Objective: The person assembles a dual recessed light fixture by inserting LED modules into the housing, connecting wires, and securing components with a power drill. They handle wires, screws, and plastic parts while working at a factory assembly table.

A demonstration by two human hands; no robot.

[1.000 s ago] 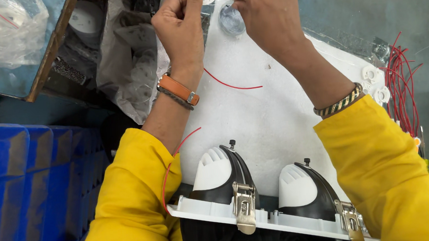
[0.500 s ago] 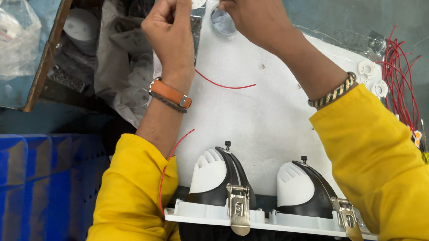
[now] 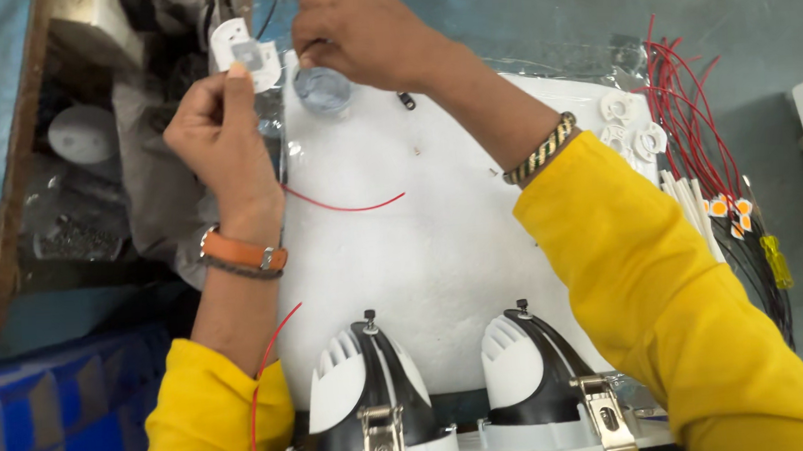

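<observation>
My left hand [image 3: 220, 139] holds up a small white round plastic part [image 3: 244, 51] with a grey square in its middle; a thin red wire [image 3: 344, 204] trails from under the hand across the white foam sheet [image 3: 422, 252]. My right hand [image 3: 362, 37] is closed above a small clear cup [image 3: 323, 89] at the sheet's far edge; what its fingers pinch is hidden. Two black-and-white lamp housings, one on the left [image 3: 365, 395] and one on the right [image 3: 531, 371], stand at the near edge with metal spring clips.
A bundle of red wires [image 3: 692, 115], several white round parts [image 3: 632, 128], white tubes and a yellow-handled screwdriver [image 3: 775, 263] lie at the right. An open box of bagged parts [image 3: 91, 161] sits at the left. A blue crate [image 3: 51, 414] is at lower left.
Both hands have dropped lower in the view, and the white round part between my left fingers now shows whole. My right hand still hovers over the clear cup.
</observation>
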